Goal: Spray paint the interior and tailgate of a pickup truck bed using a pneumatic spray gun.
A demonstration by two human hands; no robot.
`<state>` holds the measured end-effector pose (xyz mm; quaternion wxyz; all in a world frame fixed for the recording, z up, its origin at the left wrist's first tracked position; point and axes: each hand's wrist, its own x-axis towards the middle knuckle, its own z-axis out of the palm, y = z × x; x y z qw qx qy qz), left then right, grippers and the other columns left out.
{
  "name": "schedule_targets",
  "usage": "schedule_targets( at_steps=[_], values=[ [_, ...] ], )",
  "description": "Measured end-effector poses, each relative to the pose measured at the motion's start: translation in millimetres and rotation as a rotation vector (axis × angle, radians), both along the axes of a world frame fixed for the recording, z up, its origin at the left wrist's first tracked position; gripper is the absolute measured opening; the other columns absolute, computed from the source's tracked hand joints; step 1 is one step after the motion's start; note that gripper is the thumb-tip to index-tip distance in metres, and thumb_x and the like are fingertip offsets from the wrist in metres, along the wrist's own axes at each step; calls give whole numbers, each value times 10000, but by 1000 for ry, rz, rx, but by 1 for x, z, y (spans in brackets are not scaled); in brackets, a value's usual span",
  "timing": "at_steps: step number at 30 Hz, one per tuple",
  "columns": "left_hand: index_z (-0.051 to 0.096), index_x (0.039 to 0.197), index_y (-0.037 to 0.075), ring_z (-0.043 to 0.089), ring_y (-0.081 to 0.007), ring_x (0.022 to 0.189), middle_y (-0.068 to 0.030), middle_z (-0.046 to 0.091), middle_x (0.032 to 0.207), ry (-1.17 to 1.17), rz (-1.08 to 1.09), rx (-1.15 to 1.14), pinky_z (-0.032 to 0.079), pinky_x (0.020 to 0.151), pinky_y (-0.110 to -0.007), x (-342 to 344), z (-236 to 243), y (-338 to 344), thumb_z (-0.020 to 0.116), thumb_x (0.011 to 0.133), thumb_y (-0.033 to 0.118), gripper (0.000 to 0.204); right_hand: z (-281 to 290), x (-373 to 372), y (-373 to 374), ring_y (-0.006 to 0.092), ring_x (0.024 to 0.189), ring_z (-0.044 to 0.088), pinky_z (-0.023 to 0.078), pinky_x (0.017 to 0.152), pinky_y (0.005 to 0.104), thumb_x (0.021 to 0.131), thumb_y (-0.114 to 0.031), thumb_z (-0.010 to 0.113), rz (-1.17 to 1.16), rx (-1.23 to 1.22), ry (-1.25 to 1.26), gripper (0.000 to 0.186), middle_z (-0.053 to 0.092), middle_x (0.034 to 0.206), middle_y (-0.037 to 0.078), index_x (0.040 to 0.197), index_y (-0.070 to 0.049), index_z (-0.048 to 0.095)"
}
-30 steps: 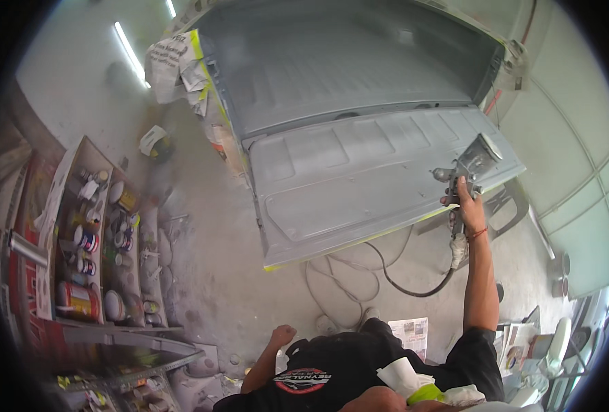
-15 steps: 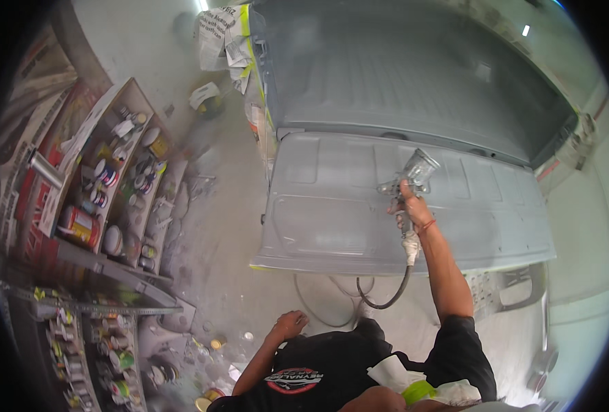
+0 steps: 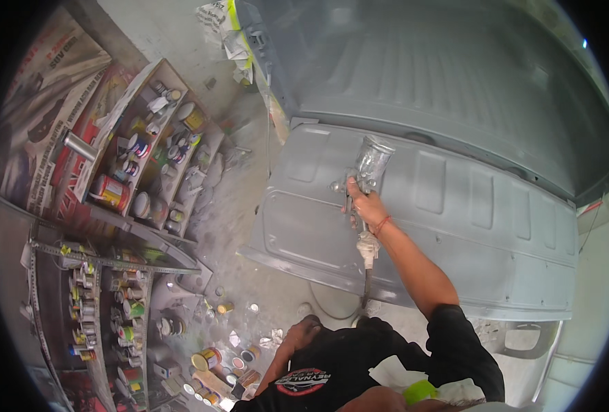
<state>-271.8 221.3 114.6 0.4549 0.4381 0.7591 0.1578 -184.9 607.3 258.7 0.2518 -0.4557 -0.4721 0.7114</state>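
My right hand [image 3: 368,208] is closed around the grip of a spray gun [image 3: 375,159], which carries a clear, paint-misted cup on top. Wrapping of a pale material covers the joint below the grip, where a dark hose [image 3: 367,292] hangs down. The gun is held above the left half of a grey, lowered tailgate [image 3: 455,233], whose face has pressed-in panels. Low by my dark clothing, away from the tailgate, is my left hand [image 3: 306,332]; its fingers are in shadow and hard to make out.
Beyond the tailgate lies a grey ribbed truck bed [image 3: 414,75], its left side masked with newspaper [image 3: 216,20] and yellow tape. Shelves [image 3: 146,147] of paint cans line the left. Cans [image 3: 206,359] crowd the floor near my left arm. A plastic chair [image 3: 522,336] stands at lower right.
My right hand has carried the spray gun leftward over the tailgate. The view has turned, showing more of the shelves and floor cans. My left hand now sits closer to my clothing.
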Motion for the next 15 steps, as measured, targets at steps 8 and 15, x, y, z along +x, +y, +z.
schedule_targets(
  at_steps=[8, 15],
  values=[
    [668, 1212, 78, 681, -335, 1059, -196, 693, 1150, 51, 74, -142, 528, 920, -421, -13, -7, -27, 627, 934, 429, 449, -9, -39, -1, 154, 493, 558, 444, 409, 320, 932, -597, 581, 21, -23, 36, 596, 623, 718, 89, 1038, -14, 642],
    [667, 1215, 60, 689, -330, 1052, -203, 696, 1144, 57, -78, -83, 539, 916, -412, -92, -29, -15, 621, 931, 438, 475, -15, -97, -9, 163, 569, 588, 461, 419, 313, 915, -628, 589, 18, -10, -10, 649, 627, 771, 103, 1096, -5, 619]
  ],
)
